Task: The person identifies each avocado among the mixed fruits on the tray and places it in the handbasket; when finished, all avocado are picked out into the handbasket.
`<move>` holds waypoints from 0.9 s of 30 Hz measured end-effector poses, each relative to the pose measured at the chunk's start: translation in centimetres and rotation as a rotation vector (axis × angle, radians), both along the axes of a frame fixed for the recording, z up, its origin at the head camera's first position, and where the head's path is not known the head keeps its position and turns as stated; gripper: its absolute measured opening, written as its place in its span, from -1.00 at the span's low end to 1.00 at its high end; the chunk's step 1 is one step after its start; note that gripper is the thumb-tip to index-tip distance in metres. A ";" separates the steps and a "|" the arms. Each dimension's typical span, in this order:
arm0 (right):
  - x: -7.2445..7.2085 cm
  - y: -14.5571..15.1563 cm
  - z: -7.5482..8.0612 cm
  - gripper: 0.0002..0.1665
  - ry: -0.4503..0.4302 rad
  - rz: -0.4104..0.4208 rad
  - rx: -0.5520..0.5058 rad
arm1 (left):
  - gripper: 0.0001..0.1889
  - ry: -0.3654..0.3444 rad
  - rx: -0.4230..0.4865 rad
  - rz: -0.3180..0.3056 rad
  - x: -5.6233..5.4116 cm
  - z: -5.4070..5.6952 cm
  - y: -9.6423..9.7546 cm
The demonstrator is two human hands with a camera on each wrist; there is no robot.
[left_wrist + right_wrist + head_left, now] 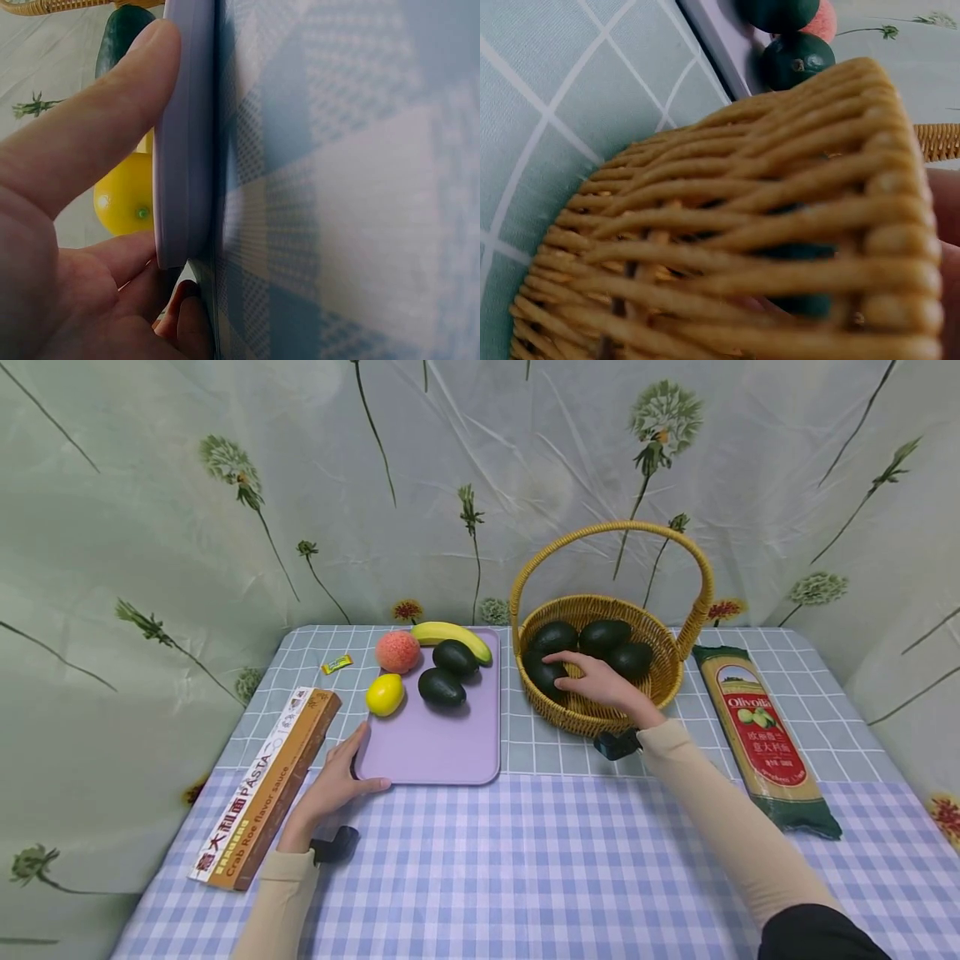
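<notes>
In the head view my right hand [600,683] reaches into a wicker basket [566,718] with a tall handle. Its thumb and index finger lie apart over the right side of an avocado [542,675]; several more avocados sit around it. From the right wrist, the basket wall [742,225] hides most of that hand. My left hand [333,785] rests at the near left corner of a lilac tray [435,756], thumb along the near edge, fingers by the left side. On the tray are a lemon [385,695], a peach [397,652], a banana [450,635] and two avocados [442,687].
A pasta box [270,785] lies slantwise at the left, beyond my left hand. Behind it is a small yellow-green wrapped candy [337,664]. Right of the basket lies a bag of pasta [765,739]. A floral curtain [450,485] hangs behind the checked tablecloth [517,868].
</notes>
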State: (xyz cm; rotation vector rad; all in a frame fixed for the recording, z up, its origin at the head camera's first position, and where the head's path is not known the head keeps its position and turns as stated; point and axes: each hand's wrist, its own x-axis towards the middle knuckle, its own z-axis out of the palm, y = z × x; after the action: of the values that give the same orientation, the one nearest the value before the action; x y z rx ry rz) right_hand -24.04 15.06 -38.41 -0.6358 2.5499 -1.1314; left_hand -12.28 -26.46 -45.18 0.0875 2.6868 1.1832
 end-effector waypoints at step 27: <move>1.6 -6.2 1.5 -0.43 0.025 0.239 -0.324 | 0.15 0.000 0.014 0.010 0.0 -0.3 -0.1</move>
State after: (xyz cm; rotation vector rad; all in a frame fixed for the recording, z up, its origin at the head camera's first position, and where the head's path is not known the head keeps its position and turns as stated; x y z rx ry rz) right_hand -22.46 8.87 -36.95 -1.0058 2.2496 -1.4650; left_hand -12.32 -26.60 -45.48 0.0760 2.6822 1.2054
